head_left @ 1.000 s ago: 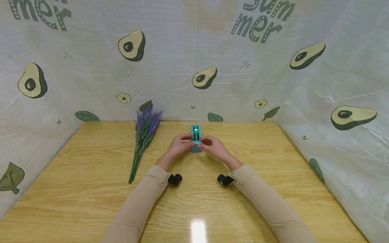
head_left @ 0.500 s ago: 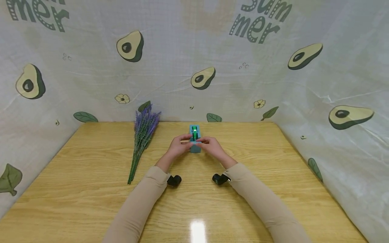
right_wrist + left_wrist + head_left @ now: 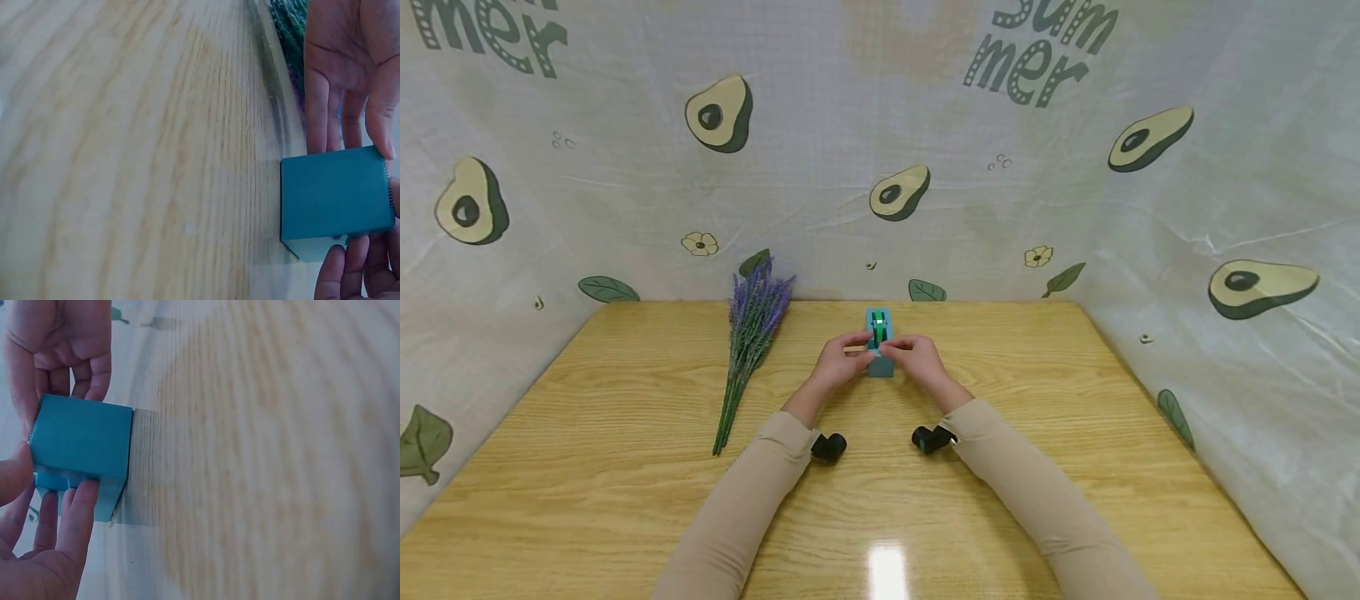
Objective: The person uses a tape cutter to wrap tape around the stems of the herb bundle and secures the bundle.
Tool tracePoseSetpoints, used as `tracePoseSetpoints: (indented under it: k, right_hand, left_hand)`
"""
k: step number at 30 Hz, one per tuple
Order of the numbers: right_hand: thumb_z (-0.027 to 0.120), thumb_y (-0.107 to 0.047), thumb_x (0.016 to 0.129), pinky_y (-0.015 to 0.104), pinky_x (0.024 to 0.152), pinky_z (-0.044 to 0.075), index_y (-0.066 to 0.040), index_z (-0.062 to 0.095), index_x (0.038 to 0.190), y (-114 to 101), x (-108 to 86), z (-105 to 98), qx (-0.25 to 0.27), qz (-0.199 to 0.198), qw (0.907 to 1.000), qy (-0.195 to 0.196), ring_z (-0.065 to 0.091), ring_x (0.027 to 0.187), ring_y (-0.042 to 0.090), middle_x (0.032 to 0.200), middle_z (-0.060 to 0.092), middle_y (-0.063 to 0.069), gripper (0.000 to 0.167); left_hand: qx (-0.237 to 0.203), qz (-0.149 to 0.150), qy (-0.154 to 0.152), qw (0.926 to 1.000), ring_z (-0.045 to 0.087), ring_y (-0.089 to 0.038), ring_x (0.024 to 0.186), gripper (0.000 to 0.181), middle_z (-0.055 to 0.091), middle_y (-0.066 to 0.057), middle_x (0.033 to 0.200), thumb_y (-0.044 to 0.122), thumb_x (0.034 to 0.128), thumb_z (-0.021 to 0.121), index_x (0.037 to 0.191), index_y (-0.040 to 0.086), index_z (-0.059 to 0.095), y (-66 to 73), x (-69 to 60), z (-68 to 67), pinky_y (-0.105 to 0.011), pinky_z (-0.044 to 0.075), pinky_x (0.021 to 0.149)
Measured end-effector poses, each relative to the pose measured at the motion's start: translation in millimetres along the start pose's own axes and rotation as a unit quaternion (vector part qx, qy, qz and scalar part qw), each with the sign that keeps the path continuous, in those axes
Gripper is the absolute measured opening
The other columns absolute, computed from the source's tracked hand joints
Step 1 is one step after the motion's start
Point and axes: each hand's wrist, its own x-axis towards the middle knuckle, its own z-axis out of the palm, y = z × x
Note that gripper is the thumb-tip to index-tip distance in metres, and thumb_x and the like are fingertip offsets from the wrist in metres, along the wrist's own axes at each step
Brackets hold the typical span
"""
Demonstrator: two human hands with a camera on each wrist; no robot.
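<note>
A blue tape dispenser (image 3: 881,367) with a green tape roll (image 3: 878,325) stands near the table's back edge. My left hand (image 3: 838,360) holds its left side, the thumb at the front by the cutter and the fingers along the flank. My right hand (image 3: 919,358) is at the right side, its thumb and index fingertips drawn together at the tape just behind the cutter. The tape end between them is hidden. In the left wrist view the dispenser's plain front (image 3: 81,437) faces me, with the serrated edge along its top; the right wrist view shows this front (image 3: 334,194) too.
A bunch of artificial lavender (image 3: 752,333) lies on the wooden table (image 3: 1037,417), left of the hands. A cloth (image 3: 820,167) printed with avocados hangs behind the table and along its sides. Black wrist cameras (image 3: 829,447) are fixed at both cuffs.
My right hand has shifted left over the dispenser, and its thumb and index fingertips have come together at the tape. The left hand has stayed on the dispenser, which stands in the same place.
</note>
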Motion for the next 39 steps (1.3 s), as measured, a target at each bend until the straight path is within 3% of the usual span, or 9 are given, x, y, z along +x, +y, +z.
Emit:
tracePoseSetpoints:
  k: [11, 26, 30, 35, 39]
  right_hand:
    - [0.066, -0.017, 0.088, 0.028, 0.077, 0.044, 0.002, 0.069, 0.093, 2.0, 2.9, 2.3, 0.021, 0.020, 0.9996, 0.004, 0.052, 0.084, 0.017, 0.089, 0.064, 0.005, 0.020]
    - [0.062, -0.017, 0.091, 0.039, 0.089, 0.044, 0.005, 0.066, 0.096, -1.6, 0.0, 1.6, 0.050, 0.039, 0.9980, 0.006, 0.053, 0.092, 0.021, 0.096, 0.063, 0.009, 0.023]
    - [0.063, -0.016, 0.091, 0.040, 0.088, 0.044, 0.006, 0.066, 0.097, -5.9, -4.3, 2.0, 0.040, 0.029, 0.9987, 0.013, 0.052, 0.093, 0.023, 0.099, 0.062, 0.011, 0.023]
    - [0.066, -0.013, 0.088, 0.033, 0.078, 0.044, 0.005, 0.068, 0.091, -8.8, -10.5, 1.4, 0.018, 0.006, 0.9991, 0.037, 0.050, 0.085, 0.020, 0.094, 0.060, 0.009, 0.019]
    - [0.065, -0.013, 0.088, 0.032, 0.073, 0.046, 0.004, 0.068, 0.089, -11.6, -16.2, 0.7, -0.003, -0.013, 0.9993, 0.033, 0.051, 0.081, 0.019, 0.090, 0.061, 0.008, 0.016]
  left_hand:
    - [-0.006, -0.010, 0.000, 0.9999, 0.055, -0.025, 0.110, 0.040, 0.050, -0.010, 0.129, 0.008, 0.0896, 0.063, 0.129, 0.010, 0.056, 2.1, -0.3, 0.3, -0.032, 0.051, 0.082]
    - [-0.007, -0.011, 0.015, 0.9998, 0.056, -0.026, 0.108, 0.039, 0.050, -0.012, 0.127, 0.007, 0.0891, 0.063, 0.128, 0.009, 0.057, 3.4, -2.6, 1.6, -0.033, 0.051, 0.081]
    - [-0.009, -0.006, 0.019, 0.9998, 0.057, -0.026, 0.107, 0.040, 0.050, -0.013, 0.127, 0.006, 0.0888, 0.063, 0.128, 0.009, 0.057, 2.5, -2.9, 1.6, -0.033, 0.052, 0.080]
    - [-0.001, -0.003, 0.018, 0.9998, 0.057, -0.026, 0.106, 0.039, 0.052, -0.011, 0.125, 0.006, 0.0886, 0.064, 0.127, 0.009, 0.058, 3.6, -2.6, 2.5, -0.032, 0.052, 0.080]
    - [0.002, -0.004, 0.019, 0.9998, 0.057, -0.026, 0.106, 0.038, 0.052, -0.011, 0.125, 0.006, 0.0883, 0.064, 0.126, 0.009, 0.058, 3.9, -2.4, 3.3, -0.032, 0.052, 0.079]
